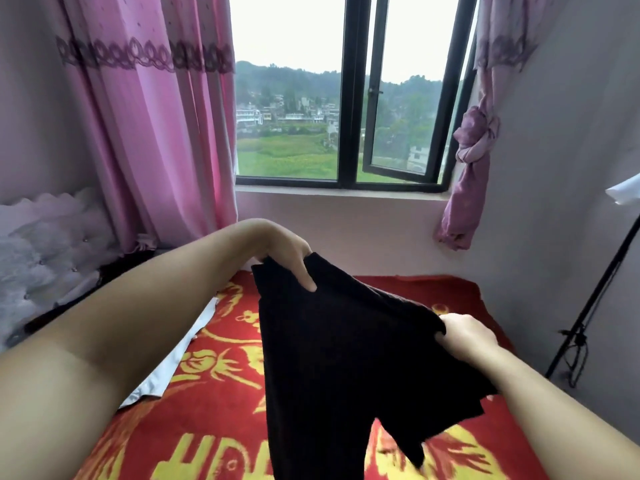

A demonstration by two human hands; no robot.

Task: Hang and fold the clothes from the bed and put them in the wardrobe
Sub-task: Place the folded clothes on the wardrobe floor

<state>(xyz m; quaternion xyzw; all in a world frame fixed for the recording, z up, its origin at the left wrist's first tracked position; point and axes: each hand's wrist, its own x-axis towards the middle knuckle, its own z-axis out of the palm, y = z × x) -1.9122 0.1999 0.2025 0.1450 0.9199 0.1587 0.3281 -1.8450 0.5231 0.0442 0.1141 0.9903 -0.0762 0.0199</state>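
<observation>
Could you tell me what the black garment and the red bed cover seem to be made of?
Black garment: soft matte fabric, perhaps knit or velour; it drapes limply and shows no shine. Red bed cover: plush, fuzzy blanket, likely fleece; its yellow pattern has soft, blurred edges.

Soft cloth nearly everywhere, with hard dark framing at the window.

The black garment (332, 358) is a matt, slightly fuzzy knit-like cloth that takes no shine; the red and yellow blanket (214, 410) under it looks plush and napped, also matt. A pale grey-white cloth (173, 362) beside it is smooth and thin with a faint sheen. The pink curtain (156, 133) is a light, smooth fabric with a lace-like band, the knotted curtain (471, 157) duller. The window frame (353, 98) is dark, smooth and semi-gloss around clear glass. The wall (561, 168) is matt painted plaster, and the tripod leg (595, 292) black and satin.
</observation>
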